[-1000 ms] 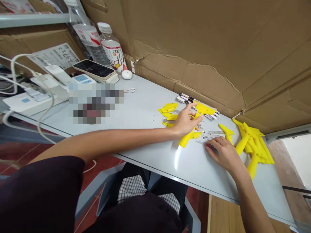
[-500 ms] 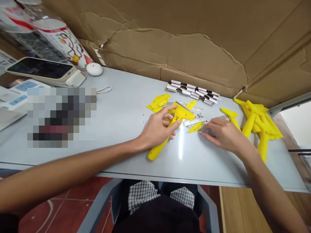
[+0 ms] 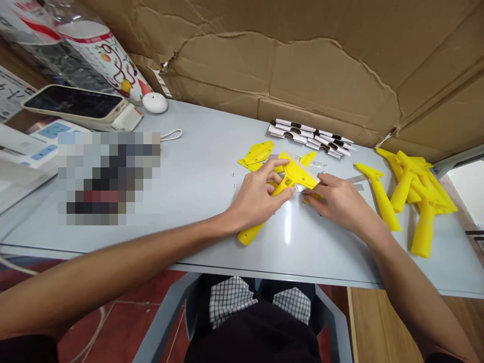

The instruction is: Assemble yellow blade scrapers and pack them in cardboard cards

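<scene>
My left hand (image 3: 260,194) is wrapped round a yellow scraper (image 3: 300,174), its handle slanting down toward the table's front edge. Close to the right end of the scraper's head is my right hand (image 3: 336,199), its fingers bent together; what they pinch, if anything, is too small and hidden to name. Small metal parts and a yellow piece lie partly under its fingertips. Behind the scraper are flat yellow plates (image 3: 257,155) and clear strips. Two small nuts (image 3: 233,185) lie left of them.
More yellow scrapers (image 3: 423,186) lie at the right, one (image 3: 381,201) nearer my right hand. Folded black-and-white cards (image 3: 310,136) sit by the cardboard wall (image 3: 302,65). A phone (image 3: 75,103), a bottle (image 3: 106,55) and a white case (image 3: 155,103) stand at left.
My right hand has moved in from the small parts to the scraper's head. The head of the scraper has tilted slightly in my left hand. The camera view has shifted a little.
</scene>
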`<state>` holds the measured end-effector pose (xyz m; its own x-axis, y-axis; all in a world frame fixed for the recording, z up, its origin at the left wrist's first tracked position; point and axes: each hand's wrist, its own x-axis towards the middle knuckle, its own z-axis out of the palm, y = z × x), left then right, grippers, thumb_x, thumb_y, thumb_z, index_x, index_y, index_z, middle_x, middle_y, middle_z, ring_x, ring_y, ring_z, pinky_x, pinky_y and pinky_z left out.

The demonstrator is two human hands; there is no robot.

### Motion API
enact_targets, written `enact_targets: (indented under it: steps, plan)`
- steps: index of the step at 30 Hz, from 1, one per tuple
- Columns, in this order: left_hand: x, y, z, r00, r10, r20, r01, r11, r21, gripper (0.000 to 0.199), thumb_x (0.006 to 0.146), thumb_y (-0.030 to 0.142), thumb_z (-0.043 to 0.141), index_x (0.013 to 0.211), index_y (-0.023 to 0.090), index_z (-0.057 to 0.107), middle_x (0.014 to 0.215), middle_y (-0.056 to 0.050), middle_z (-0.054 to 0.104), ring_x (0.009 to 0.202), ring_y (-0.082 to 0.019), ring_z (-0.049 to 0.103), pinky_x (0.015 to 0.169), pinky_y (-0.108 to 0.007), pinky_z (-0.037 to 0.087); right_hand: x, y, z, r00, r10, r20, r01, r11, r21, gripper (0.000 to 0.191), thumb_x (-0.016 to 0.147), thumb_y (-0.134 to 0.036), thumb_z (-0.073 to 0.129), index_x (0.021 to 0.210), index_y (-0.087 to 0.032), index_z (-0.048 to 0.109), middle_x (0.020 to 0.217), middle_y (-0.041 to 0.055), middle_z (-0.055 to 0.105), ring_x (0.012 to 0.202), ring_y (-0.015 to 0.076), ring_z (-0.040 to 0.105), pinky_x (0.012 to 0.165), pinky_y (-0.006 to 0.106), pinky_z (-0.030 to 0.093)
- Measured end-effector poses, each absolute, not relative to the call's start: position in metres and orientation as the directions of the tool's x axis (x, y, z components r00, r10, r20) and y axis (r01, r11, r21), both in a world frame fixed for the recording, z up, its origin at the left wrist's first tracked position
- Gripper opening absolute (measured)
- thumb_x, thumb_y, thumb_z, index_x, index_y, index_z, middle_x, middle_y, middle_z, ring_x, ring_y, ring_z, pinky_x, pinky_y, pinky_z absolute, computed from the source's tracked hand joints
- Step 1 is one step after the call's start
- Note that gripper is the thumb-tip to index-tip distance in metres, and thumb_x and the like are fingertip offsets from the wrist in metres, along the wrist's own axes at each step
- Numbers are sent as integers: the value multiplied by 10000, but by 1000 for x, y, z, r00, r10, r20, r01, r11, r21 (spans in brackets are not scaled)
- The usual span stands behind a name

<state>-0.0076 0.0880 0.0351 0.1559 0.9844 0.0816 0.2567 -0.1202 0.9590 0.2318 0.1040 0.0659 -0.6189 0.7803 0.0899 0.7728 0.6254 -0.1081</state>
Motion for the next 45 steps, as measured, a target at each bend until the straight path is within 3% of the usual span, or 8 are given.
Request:
enact_targets:
  steps: [5, 10, 18, 26, 31, 35, 41, 45]
  plan:
    - [-8, 90, 38, 135, 989, 53, 261, -87, 961, 565, 888, 221, 760, 1430, 278, 608, 997, -6, 655, 498, -80, 629, 473, -253, 546, 231, 101, 57, -607, 780, 156, 781, 621, -69, 233, 1014, -208, 627, 1033, -160, 854, 883, 93, 683, 757, 205, 617, 640, 334, 400]
    - [-6, 89, 42, 107, 994, 1, 224, -25, 974, 533, 864, 233, 777, 1355, 271, 572, 998, -10, 632, 474, -91, 620, 404, -255, 528, 227, 100, 57, -542, 837, 79, 835, 546, -67, 247, 1032, -202, 609, 1049, -174, 854, 973, 107, 743, 841, 236, 681, 665, 349, 430]
    - [-5, 86, 45, 54, 992, 117, 278, -128, 952, 270, 833, 275, 778, 826, 229, 512, 863, 6, 656, 656, -120, 626, 506, -244, 480, 225, 101, 65, -527, 850, 15, 845, 526, -103, 250, 1042, -192, 594, 1075, -181, 841, 976, 93, 735, 906, 249, 690, 675, 347, 420]
    - [-3, 85, 42, 123, 980, 156, 180, -177, 968, 129, 851, 179, 667, 868, 226, 549, 913, 7, 653, 643, -113, 637, 560, -273, 524, 229, 108, 67, -531, 847, -25, 829, 513, -222, 237, 1031, -132, 577, 1072, -176, 806, 1030, 86, 761, 957, 253, 693, 773, 353, 457]
    - [-1, 83, 41, 140, 969, 204, 229, -232, 945, 118, 857, 177, 671, 900, 227, 573, 979, -32, 693, 842, -165, 690, 622, -270, 566, 224, 106, 69, -530, 846, -51, 847, 526, -80, 211, 1044, -157, 572, 1002, -156, 779, 963, 109, 732, 875, 253, 658, 690, 359, 389]
    - [-1, 82, 42, 134, 967, 216, 250, -244, 937, 115, 864, 176, 665, 895, 226, 567, 956, -27, 682, 795, -155, 669, 631, -282, 571, 228, 107, 66, -545, 838, -14, 838, 545, -12, 217, 1056, -174, 548, 1019, -140, 759, 972, 133, 723, 905, 285, 658, 694, 381, 407]
    - [0, 78, 41, 121, 971, 205, 243, -229, 943, 126, 869, 203, 675, 892, 230, 554, 940, -18, 679, 707, -133, 636, 578, -277, 536, 242, 108, 71, -410, 829, 381, 737, 547, -397, 145, 1042, -225, 602, 988, -218, 736, 955, 77, 737, 897, 242, 686, 791, 392, 528]
    - [2, 71, 41, 128, 965, 228, 257, -254, 932, 126, 882, 220, 677, 873, 233, 552, 926, -21, 691, 762, -154, 659, 609, -284, 558, 232, 102, 72, -281, 858, 430, 555, 511, -657, 81, 1000, -299, 690, 964, -261, 752, 1062, 77, 743, 1023, 243, 711, 809, 391, 586]
